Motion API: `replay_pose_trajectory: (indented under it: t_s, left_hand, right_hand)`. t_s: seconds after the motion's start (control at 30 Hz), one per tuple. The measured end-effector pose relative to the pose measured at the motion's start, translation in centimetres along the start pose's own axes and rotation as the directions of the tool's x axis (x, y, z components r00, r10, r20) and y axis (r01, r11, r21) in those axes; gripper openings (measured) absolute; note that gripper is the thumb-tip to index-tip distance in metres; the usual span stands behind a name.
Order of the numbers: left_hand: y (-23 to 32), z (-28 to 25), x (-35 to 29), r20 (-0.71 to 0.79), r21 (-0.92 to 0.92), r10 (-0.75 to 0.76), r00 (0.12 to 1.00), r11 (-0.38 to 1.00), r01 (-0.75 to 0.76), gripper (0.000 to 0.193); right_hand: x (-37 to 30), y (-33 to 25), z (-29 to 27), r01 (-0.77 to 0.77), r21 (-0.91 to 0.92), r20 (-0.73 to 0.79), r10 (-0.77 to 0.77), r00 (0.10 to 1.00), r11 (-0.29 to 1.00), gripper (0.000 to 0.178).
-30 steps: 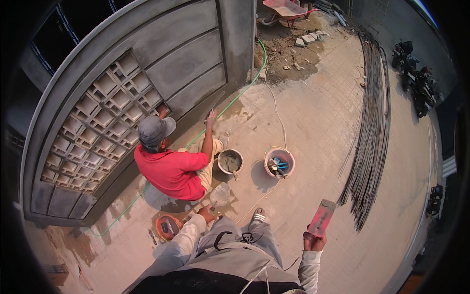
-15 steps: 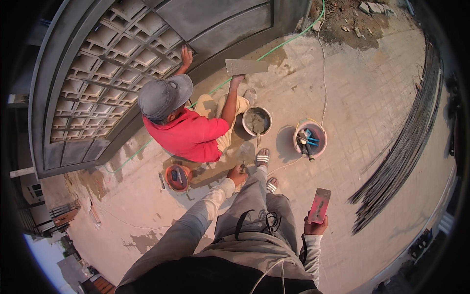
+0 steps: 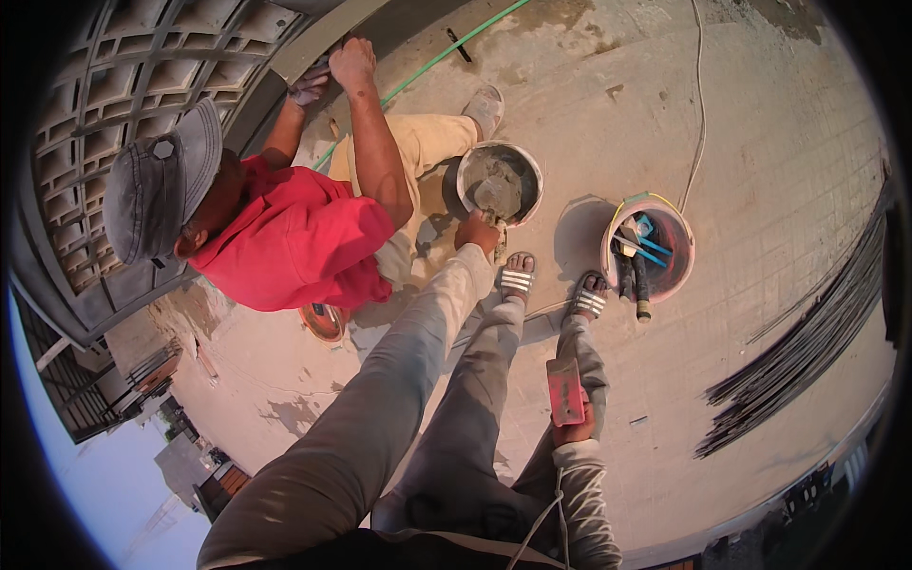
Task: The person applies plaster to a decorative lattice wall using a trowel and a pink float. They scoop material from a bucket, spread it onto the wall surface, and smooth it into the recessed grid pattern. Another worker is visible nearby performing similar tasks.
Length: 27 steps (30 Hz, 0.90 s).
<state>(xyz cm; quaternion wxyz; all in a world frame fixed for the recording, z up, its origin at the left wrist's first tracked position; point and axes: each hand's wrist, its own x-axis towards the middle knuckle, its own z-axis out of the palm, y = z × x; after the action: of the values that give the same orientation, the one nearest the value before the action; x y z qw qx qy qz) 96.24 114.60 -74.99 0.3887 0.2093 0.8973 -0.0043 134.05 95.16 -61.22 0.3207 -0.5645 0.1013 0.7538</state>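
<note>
Sitting by the lattice wall (image 3: 142, 49) was a co-worker (image 3: 285, 237) in red. I saw a pink bucket (image 3: 681, 268) holding blue and dark tools (image 3: 641, 252), then another bucket (image 3: 539, 190) holding wet grey mortar (image 3: 496, 190). At its rim the left hand (image 3: 478, 233) was on a smeared handle (image 3: 501, 245); whether it gripped, I could not tell. The right hand (image 3: 577, 426) was closed around a red flat tool (image 3: 565, 394).

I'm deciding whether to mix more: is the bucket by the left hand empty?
Not empty: grey mortar lies inside the bucket, below its rim; how deep it goes, I cannot tell.
</note>
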Motion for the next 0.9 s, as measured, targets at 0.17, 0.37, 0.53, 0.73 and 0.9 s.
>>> replay_pose_trajectory:
  t_s: [0.17,0.37,0.53,0.73,0.9]
  left_hand:
    - [2.0,1.9,5.2,-0.054,0.258,0.072,0.996,0.964,-0.055,0.042]
    - [1.9,3.3,6.9,-0.037,0.262,0.129,0.991,0.958,-0.115,0.037]
    - [0.3,4.7,7.3,-0.061,0.301,0.203,0.977,0.937,-0.176,0.046]
    - [3.2,4.1,5.3,-0.019,0.208,0.126,0.992,0.971,-0.120,0.054]
    - [1.7,6.6,6.9,-0.039,0.062,0.144,0.989,0.988,-0.142,0.055]
  right_hand:
    - [1.0,-2.0,0.4,-0.103,-0.012,-0.158,0.099,0.982,0.995,0.042]
    - [0.8,-2.4,-0.2,-0.091,-0.070,-0.074,0.086,0.994,0.993,0.045]
    - [0.8,-3.2,0.3,-0.125,-0.025,-0.037,0.124,0.992,0.992,0.046]
    - [1.0,-3.5,0.8,-0.139,-0.069,-0.071,0.134,0.988,0.988,0.045]
    - [1.0,-3.7,0.6,-0.102,-0.032,-0.061,0.100,0.993,0.994,0.043]
